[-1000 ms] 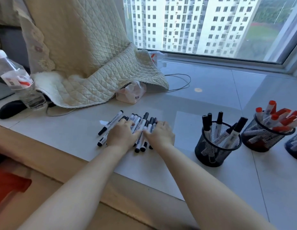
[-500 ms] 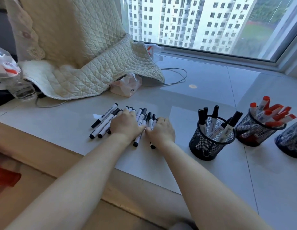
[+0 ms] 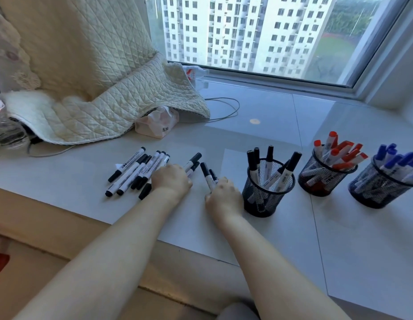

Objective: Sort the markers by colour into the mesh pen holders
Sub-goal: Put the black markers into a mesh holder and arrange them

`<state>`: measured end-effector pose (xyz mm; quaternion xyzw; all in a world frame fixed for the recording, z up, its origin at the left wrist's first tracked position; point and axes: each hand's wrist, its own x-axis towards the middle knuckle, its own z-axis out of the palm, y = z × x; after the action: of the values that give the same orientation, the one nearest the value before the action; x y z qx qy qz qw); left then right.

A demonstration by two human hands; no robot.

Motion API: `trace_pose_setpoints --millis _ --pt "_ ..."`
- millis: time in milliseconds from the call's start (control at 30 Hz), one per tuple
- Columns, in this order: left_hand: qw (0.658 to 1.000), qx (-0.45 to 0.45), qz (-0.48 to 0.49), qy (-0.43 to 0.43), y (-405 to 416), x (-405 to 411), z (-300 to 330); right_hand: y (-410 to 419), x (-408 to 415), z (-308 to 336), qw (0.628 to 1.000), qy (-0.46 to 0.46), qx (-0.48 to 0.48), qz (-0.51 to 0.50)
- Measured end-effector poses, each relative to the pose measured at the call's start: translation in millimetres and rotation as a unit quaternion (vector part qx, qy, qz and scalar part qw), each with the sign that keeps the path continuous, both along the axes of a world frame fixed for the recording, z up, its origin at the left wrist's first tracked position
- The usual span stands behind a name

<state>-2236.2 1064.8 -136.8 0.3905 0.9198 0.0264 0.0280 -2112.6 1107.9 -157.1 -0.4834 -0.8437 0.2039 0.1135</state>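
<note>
Since red and blue cups are already filled, only black markers are lying loose, left of black cup. Right hand is clamping fingers round small bunch beside cup, probably for dropping in; left hand is curling over pile, steadying it.

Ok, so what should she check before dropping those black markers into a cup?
1. Right hand grips black markers: ok.
2. Black-marker holder upright, close beside that hand: ok.
3. Room left inside it: ok, gaps show between the markers.
4. How many markers the hand holds: cannot tell.
5. Left hand rests on the loose pile: ok.
6. Red holder and blue holder stand farther right, out of the way: ok.
</note>
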Motion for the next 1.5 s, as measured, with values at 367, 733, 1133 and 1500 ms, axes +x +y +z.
trace_pose_setpoints --millis 367,733,1133,1500 --pt "0.985 0.140 0.030 -0.100 -32 34 2 -27 50 5 0.994 0.080 0.039 0.058" --pt "0.903 0.378 -0.017 -0.202 -11 88 46 -16 107 73 0.934 0.340 -0.059 0.090" --pt "0.784 0.547 0.009 -0.294 33 129 78 52 113 111 0.833 0.544 -0.073 -0.066" --pt "0.739 0.596 0.045 -0.311 50 144 68 55 99 53 0.911 0.400 -0.075 -0.074"
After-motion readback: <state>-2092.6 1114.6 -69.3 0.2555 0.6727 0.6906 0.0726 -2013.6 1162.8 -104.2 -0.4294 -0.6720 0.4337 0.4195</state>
